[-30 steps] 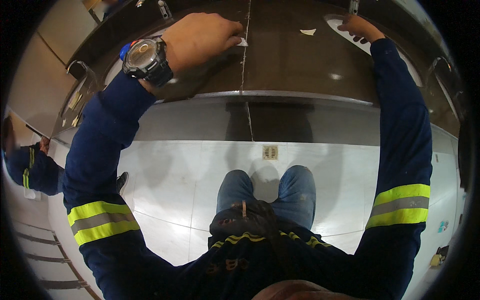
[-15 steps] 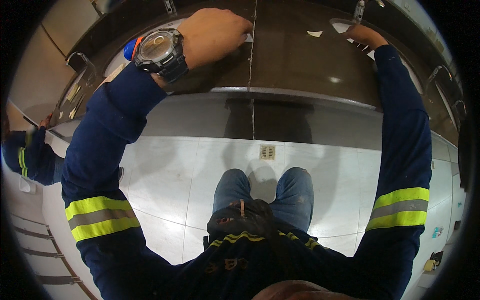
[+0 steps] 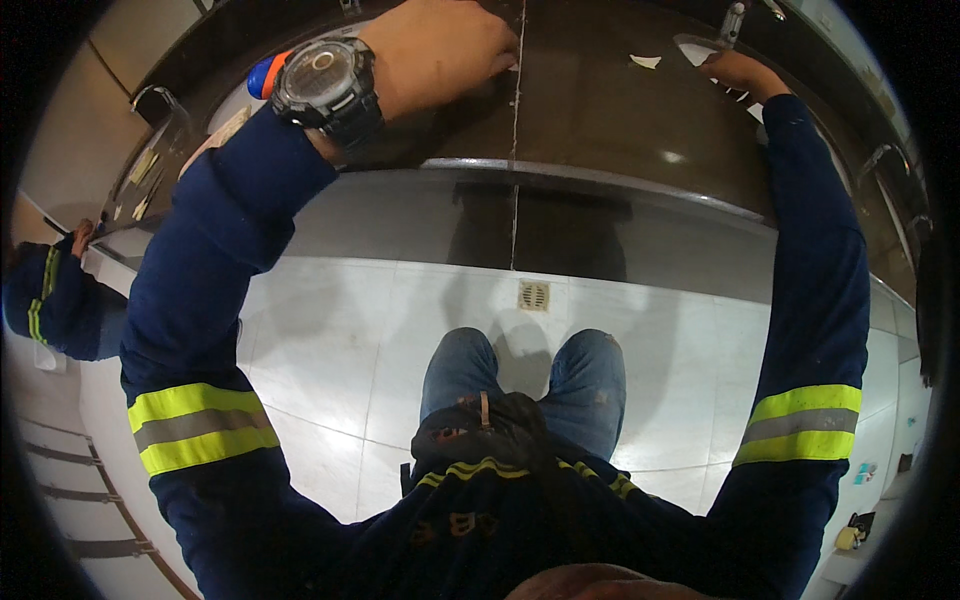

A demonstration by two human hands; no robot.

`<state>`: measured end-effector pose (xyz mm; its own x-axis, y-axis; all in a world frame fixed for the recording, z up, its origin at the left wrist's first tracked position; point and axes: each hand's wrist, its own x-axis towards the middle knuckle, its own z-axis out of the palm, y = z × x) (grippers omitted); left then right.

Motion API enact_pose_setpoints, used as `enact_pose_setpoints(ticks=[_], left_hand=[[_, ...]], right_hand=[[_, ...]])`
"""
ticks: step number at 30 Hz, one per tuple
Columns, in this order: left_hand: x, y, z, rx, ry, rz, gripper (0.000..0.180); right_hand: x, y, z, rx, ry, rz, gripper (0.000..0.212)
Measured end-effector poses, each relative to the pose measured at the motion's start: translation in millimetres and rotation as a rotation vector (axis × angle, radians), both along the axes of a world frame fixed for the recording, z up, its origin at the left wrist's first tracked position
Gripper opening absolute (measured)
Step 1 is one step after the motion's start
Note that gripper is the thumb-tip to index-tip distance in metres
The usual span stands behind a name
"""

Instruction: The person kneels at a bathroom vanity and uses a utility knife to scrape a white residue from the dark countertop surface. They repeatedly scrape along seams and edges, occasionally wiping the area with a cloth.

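Note:
My left hand (image 3: 440,55), with a black watch (image 3: 325,85) on its wrist, is over the dark countertop (image 3: 590,120), beside the pale seam (image 3: 517,110). Its fingers are bent together and the fingertips press down at the seam; whatever they may hold is too hidden to name. At the right, my right hand (image 3: 745,72) rests by the rim of a white sink (image 3: 697,50), under a chrome faucet (image 3: 732,25). Most of its fingers are out of sight, and small white patches show beneath it. Between the hands lies a white curved chip (image 3: 645,62).
An orange and blue object (image 3: 266,75) sits behind my left wrist. Pale scraps (image 3: 143,168) lie on the counter at far left, near another faucet (image 3: 155,95). A co-worker's sleeve (image 3: 45,290) shows at the left edge. A floor drain (image 3: 534,295) is set in white tiles.
The view has shifted slightly. My left hand stays by the seam, a little farther from me, and my right hand stays by the sink. The co-worker's arm has moved a little.

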<state>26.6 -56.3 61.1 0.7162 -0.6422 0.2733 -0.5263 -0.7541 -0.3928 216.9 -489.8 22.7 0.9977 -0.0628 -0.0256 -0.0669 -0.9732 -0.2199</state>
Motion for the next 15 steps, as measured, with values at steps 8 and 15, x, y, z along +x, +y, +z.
enact_pose_setpoints(ticks=[8, 15], left_hand=[[-15, 14, 7, 0.039, 0.041, -0.034, 0.033], [-12, 9, 7, -0.007, 0.069, -0.061, 0.035]], right_hand=[[-3, 11, -3, 0.083, -0.034, 0.051, 0.052], [-3, 13, 4, -0.021, 0.043, 0.090, 0.053]])
